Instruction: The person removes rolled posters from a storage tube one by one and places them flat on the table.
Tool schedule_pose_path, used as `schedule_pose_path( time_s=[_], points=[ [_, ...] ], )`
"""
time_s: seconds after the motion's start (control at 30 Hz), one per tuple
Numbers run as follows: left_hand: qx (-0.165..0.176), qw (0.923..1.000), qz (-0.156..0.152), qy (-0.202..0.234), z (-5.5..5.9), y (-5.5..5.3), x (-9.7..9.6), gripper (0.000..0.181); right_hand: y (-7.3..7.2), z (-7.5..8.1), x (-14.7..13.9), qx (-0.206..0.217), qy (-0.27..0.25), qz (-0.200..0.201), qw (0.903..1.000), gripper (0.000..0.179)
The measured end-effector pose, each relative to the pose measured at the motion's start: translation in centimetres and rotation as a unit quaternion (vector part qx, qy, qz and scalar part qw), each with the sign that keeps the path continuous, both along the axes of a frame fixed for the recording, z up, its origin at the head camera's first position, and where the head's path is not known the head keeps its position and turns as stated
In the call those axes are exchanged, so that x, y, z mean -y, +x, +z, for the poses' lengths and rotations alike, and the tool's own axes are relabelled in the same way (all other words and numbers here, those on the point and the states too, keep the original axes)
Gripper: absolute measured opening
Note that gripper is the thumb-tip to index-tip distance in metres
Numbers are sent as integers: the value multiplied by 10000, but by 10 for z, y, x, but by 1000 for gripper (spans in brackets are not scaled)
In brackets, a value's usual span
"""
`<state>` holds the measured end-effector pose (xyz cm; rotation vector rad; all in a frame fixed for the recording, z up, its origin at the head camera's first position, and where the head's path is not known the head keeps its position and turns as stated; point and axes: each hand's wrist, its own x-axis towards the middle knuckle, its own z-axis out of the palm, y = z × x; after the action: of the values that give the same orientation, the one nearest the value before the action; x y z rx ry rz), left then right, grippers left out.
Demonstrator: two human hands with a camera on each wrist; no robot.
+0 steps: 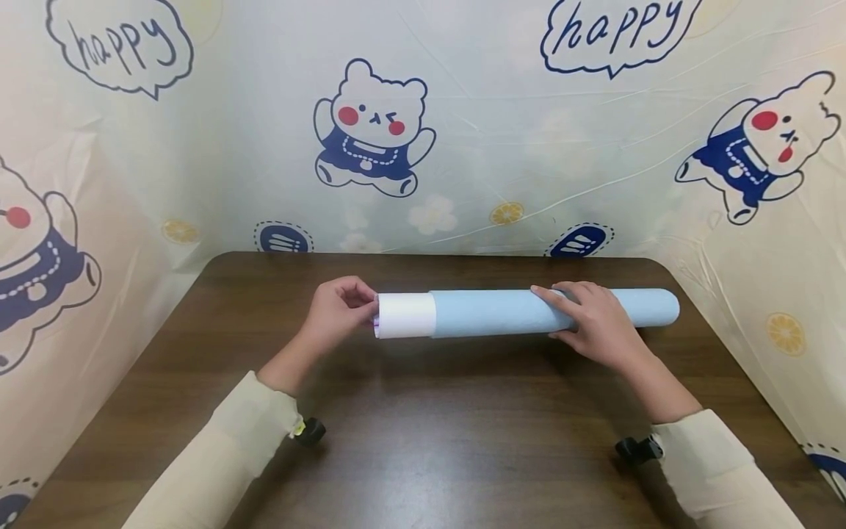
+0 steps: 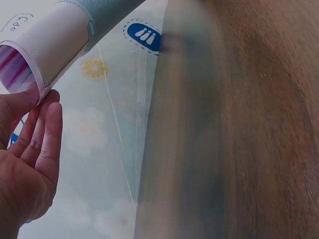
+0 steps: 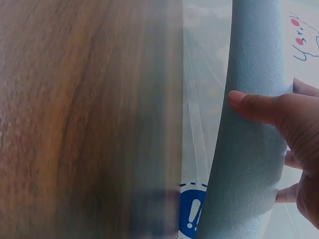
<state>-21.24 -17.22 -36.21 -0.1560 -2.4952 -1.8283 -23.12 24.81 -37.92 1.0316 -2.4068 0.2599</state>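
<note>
A long light blue tube (image 1: pixel 489 314) with a rounded right end lies crosswise above the back half of the table. From its left end sticks a white paper roll (image 1: pixel 406 316). My left hand (image 1: pixel 337 312) pinches the rim of this roll between thumb and fingertips. Purple and pink streaks show on the inside of the roll (image 2: pixel 57 42) in the left wrist view. Towards the right end, my right hand (image 1: pixel 598 323) grips the tube from above. In the right wrist view its thumb (image 3: pixel 249 104) lies across the blue surface (image 3: pixel 249 164).
The dark wooden table (image 1: pixel 449 441) reaches back to a pale curtain (image 1: pixel 476 147) printed with bears and the word happy. The curtain also closes off both sides. A small black device (image 1: pixel 309 431) sits at the left cuff, another black device (image 1: pixel 637 450) at the right.
</note>
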Motion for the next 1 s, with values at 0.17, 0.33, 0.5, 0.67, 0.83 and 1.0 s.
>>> schedule_pose_path(
  time_s=[0.17,0.33,0.5,0.67,0.83,1.0],
  points=[
    [102,9999,78,-31,-3,0,6,13,1,1,-4,13,109,-112,9999,90],
    [46,9999,107,-102,-6,2,14,15,5,3,-7,-41,171,-139,9997,90],
    [39,9997,133,-179,-9,3,24,15,7,3,-9,-46,223,-167,9996,91],
    [376,9983,-431,70,-17,1,39,21,10,3,-8,-20,345,-240,9991,92],
    [484,9928,-1062,276,-19,0,53,29,14,5,-7,-146,420,-342,9984,94],
    [363,9933,-1073,-219,-7,0,53,27,16,5,-6,-299,535,-452,9971,95]
  ],
)
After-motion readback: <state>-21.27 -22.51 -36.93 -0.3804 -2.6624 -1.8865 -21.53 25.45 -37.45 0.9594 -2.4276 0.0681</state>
